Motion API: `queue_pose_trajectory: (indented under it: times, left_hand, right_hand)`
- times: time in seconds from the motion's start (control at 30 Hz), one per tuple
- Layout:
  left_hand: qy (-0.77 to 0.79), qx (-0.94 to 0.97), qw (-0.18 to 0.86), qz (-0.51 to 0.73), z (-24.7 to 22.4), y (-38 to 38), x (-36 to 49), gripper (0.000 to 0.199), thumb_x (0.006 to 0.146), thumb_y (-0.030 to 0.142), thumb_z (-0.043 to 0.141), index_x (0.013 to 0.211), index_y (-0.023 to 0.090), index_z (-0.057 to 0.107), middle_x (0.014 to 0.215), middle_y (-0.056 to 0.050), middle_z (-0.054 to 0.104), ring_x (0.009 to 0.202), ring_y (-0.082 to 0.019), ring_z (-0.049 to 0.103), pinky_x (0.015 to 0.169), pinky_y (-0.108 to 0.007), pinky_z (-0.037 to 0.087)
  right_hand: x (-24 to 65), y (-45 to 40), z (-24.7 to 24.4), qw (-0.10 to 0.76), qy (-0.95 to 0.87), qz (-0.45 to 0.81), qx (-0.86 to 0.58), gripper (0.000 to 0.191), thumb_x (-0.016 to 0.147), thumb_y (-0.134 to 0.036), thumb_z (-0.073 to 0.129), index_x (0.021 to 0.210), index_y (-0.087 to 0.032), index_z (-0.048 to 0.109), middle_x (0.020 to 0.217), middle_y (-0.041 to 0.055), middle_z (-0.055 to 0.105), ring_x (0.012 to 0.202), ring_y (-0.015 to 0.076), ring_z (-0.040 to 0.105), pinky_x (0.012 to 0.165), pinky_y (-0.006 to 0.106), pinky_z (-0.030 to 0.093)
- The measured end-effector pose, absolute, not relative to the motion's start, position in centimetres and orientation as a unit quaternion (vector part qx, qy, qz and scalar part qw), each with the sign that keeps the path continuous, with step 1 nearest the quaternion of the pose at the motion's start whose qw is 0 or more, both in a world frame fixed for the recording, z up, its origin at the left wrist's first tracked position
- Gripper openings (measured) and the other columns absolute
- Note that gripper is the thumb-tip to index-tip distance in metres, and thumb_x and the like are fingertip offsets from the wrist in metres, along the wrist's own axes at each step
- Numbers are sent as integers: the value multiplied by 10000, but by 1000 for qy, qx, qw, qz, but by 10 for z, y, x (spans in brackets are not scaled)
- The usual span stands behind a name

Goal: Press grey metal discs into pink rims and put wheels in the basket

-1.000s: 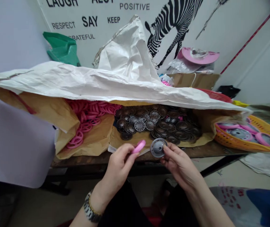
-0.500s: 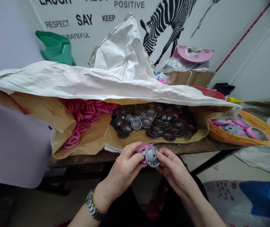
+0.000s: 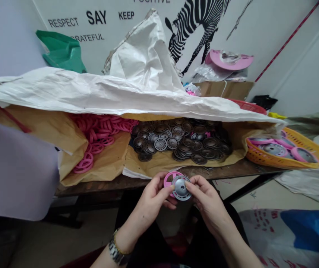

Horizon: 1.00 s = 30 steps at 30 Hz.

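Note:
My left hand (image 3: 155,193), with a watch on its wrist, grips a pink spoked plastic ring (image 3: 168,179) between thumb and fingers. In my right hand (image 3: 204,191) a grey round disc (image 3: 181,189) with slots near its rim is pinched by the thumb. The disc overlaps the right part of the ring, and my left thumb tip touches the disc's edge. Both parts are held above my lap, just in front of the bench edge. Behind them, loose pink rings (image 3: 97,148) and a heap of grey discs (image 3: 161,144) lie in an opened paper-lined sack (image 3: 114,158).
An orange basket (image 3: 313,149) at the right holds several pink-rimmed discs. The sack's white upper side (image 3: 137,95) rises behind the heaps. A dark bench (image 3: 100,189) supports it. A pale panel (image 3: 16,167) stands at the left, and a plastic bag (image 3: 268,230) is at lower right.
The disc and ring have turned slightly in my fingers, and the disc faces the camera more. My left hand has shifted a little to the right. The view has tilted slightly downward.

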<state>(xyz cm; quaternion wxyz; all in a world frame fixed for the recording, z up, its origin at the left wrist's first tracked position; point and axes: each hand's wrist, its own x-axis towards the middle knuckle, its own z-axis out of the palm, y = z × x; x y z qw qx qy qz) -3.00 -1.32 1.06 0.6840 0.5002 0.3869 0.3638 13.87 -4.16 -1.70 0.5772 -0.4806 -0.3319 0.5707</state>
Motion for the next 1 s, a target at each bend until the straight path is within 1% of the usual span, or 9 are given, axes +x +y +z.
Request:
queue_pose_trajectory:
  times: [0.2, 0.27, 0.33, 0.4, 0.5, 0.57, 0.7, 0.83, 1.0]
  left_hand:
    - [393, 527, 658, 367, 4, -21, -22, 357, 873, 337, 609, 1169, 165, 507, 921, -33, 653, 591, -106, 635, 534, -218, 546]
    - [396, 532, 654, 365, 2, -22, -20, 340, 878, 329, 592, 1166, 166, 512, 895, -24, 648, 587, -104, 626, 531, -214, 539]
    - [400, 546, 642, 359, 0, -21, -20, 319, 885, 318, 577, 1163, 168, 529, 898, -20, 643, 600, -102, 618, 546, -213, 536]
    - [402, 572, 624, 348, -1, -21, -21, 291, 895, 307, 562, 1152, 171, 554, 932, -23, 636, 633, -105, 618, 576, -220, 543]
    - [393, 615, 601, 325, -1, -19, -23, 252, 922, 306, 531, 1133, 178, 581, 983, -29, 620, 710, -122, 625, 634, -238, 556]
    - [377, 643, 592, 308, 0, -19, -24, 237, 946, 328, 508, 1114, 177, 579, 976, -29, 607, 743, -135, 625, 654, -245, 555]
    - [357, 691, 555, 296, -1, -19, -25, 253, 975, 401, 484, 1019, 168, 573, 898, -16, 567, 729, -132, 581, 629, -223, 512]
    - [379, 709, 498, 326, -11, -23, -20, 309, 987, 427, 462, 877, 167, 587, 781, 2, 516, 698, -125, 518, 584, -193, 446]
    - [403, 692, 493, 339, -21, -24, -12, 325, 982, 445, 460, 887, 170, 606, 746, 7, 526, 648, -120, 511, 547, -187, 415]
  right_hand:
    - [134, -42, -24, 607, -360, 485, -517, 417, 711, -517, 800, 781, -194, 544, 678, -42, 548, 636, 111, 497, 610, 218, 409]
    - [134, -44, -24, 604, -369, 484, -515, 423, 709, -511, 800, 875, -202, 564, 728, -26, 611, 686, 133, 557, 663, 237, 447]
    - [136, -45, -24, 581, -387, 506, -507, 466, 737, -498, 781, 1035, -206, 574, 814, 5, 675, 773, 168, 615, 740, 270, 479]
    - [140, -46, -23, 549, -420, 521, -500, 458, 787, -479, 739, 1116, -197, 591, 901, 37, 703, 861, 192, 636, 808, 295, 487]
    - [145, -48, -21, 519, -474, 506, -501, 315, 841, -440, 679, 1030, -188, 664, 969, 47, 704, 916, 195, 624, 842, 290, 479]
    - [146, -50, -19, 518, -486, 487, -509, 256, 849, -421, 657, 964, -194, 682, 924, 29, 698, 885, 186, 616, 814, 274, 475]
    - [143, -55, -16, 510, -507, 444, -535, 185, 832, -373, 652, 893, -203, 691, 845, 2, 677, 815, 167, 595, 747, 247, 451]
    - [140, -60, -17, 511, -531, 393, -550, 134, 832, -319, 631, 826, -196, 681, 780, -7, 649, 757, 153, 570, 706, 239, 422]
    - [141, -57, -22, 518, -517, 397, -554, 128, 824, -299, 612, 780, -186, 652, 749, -14, 621, 733, 146, 546, 687, 236, 405]
